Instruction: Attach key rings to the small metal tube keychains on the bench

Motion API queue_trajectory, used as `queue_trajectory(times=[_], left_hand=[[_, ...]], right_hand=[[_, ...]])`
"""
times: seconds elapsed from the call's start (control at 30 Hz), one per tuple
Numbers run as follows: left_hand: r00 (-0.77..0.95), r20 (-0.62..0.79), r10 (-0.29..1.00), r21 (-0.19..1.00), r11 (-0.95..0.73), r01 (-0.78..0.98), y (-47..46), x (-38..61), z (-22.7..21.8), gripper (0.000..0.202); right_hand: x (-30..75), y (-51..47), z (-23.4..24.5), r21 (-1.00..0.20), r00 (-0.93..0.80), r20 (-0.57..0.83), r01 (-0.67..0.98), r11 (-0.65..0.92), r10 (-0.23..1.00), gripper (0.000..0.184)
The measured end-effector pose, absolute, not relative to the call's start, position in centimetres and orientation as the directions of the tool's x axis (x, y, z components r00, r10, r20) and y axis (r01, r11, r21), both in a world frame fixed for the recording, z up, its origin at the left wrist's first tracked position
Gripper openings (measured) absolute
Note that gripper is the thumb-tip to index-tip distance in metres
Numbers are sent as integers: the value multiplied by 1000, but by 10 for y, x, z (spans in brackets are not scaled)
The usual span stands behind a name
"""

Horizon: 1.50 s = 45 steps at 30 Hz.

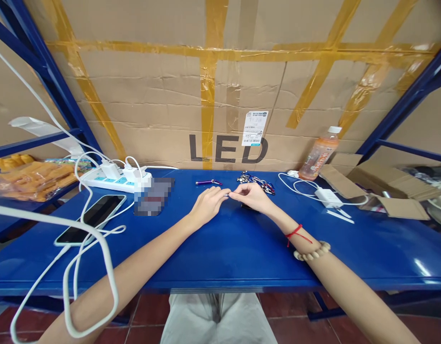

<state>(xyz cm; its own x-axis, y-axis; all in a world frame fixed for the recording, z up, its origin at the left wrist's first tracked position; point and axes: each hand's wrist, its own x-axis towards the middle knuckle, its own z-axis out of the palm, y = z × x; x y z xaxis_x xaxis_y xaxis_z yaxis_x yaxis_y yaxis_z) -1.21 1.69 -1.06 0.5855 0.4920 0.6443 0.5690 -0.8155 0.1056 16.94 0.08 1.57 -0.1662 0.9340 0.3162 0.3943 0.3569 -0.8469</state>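
My left hand (208,205) and my right hand (252,197) meet over the middle of the blue table (220,253). Both are closed, their fingertips pinching a small silvery piece (226,194) between them. Its kind is too small to make out. Just beyond my left hand lies a slim purple metal tube (208,182) with a clip or strap at its right end. Behind my right hand is a pile of small metal clips and coloured cords (258,180). Something dark shows under my right palm, mostly hidden.
To the left are a white power strip (109,180) with chargers, a phone (93,220) and looping white cables (108,267). A drink bottle (319,155), a white charger (328,198) and an open cardboard box (392,177) stand right. A large carton (152,105) closes the back.
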Motion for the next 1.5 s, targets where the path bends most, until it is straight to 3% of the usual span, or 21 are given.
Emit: queue_trajectory(times=[0.2,0.33,0.57,1.0,1.27,1.5], left_hand=[[572,633,521,203,-825,527,16,-12,-9,27],[573,587,572,307,-812,497,13,-13,-5,26],[591,488,642,428,-766,479,8,-13,0,24],[638,623,453,249,-888,387,10,-14,-10,22],[588,674,447,194,-875,444,13,-14,-15,23],[576,666,474,167,-847,504,13,-13,-15,21]], right_hand=[[177,1,23,-680,-247,555,417,604,795,31],[177,1,22,-611,-326,599,405,681,731,26],[178,2,20,-626,-333,604,364,690,724,22],[175,-3,17,-641,-348,587,351,682,731,32],[167,-7,14,-651,-277,565,428,627,777,35],[160,-9,16,-817,-207,372,391,425,905,36]])
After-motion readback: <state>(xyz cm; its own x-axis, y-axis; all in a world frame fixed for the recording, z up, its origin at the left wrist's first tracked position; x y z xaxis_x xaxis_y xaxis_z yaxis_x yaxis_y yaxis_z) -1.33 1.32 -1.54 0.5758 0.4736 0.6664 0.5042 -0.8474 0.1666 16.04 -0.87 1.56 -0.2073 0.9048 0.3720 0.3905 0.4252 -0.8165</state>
